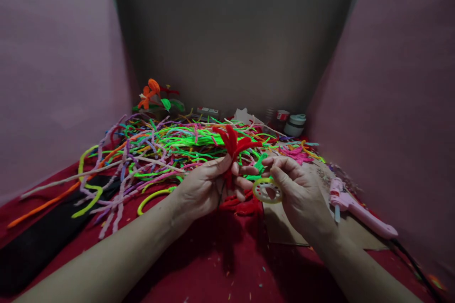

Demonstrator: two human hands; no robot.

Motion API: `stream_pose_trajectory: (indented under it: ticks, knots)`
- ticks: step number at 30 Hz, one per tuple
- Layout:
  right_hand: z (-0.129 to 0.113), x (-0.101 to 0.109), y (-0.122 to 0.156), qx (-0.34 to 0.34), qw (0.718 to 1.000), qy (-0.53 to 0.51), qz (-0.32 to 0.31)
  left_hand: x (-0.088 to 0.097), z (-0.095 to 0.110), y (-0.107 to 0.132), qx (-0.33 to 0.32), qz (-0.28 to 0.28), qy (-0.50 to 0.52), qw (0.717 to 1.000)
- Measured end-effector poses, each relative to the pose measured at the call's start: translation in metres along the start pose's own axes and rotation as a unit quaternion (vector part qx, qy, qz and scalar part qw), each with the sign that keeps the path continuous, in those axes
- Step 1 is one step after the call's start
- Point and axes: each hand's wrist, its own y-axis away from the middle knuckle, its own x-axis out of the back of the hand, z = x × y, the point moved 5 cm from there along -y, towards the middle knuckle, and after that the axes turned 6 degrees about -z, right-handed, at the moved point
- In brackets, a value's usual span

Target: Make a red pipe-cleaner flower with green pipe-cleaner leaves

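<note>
Between the thumb and fingers of my left hand (208, 184) stands a red pipe-cleaner flower (232, 142), its fuzzy petals spreading upward. The lower end of the flower is partly hidden by the fingers. My right hand (300, 189) is closed on a yellow-rimmed roll of tape (261, 191), which has a pale core with holes. Its fingertips are close to the left fingers, and I cannot make out whether a strip of tape runs between the hands. Red fuzzy pieces (245, 206) lie on the red cloth (213, 265) beneath the hands.
A wide heap of coloured pipe cleaners (170, 142) spreads behind the hands. At right, a pink glue gun (362, 210) with a black cord rests on cardboard (284, 229). An orange flower (149, 94) stands back left; a lidded container (295, 125) stands back right. A black item (46, 236) lies left.
</note>
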Motion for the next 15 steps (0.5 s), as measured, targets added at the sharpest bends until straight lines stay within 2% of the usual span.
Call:
stream_pose_trajectory:
  ticks: [5, 9, 15]
  knots:
    - [0.008, -0.010, 0.002, -0.044, 0.998, -0.052, -0.017, -0.011, -0.005, 0.000, -0.016, -0.033, -0.049, 0.998]
    - [0.009, -0.014, 0.004, -0.048, 0.995, -0.080, -0.023, -0.011, -0.007, -0.001, -0.032, -0.038, -0.063, 0.997]
    - [0.013, -0.016, 0.005, -0.081, 0.990, -0.114, -0.024, -0.012, -0.010, 0.001, -0.021, -0.045, -0.104, 0.993]
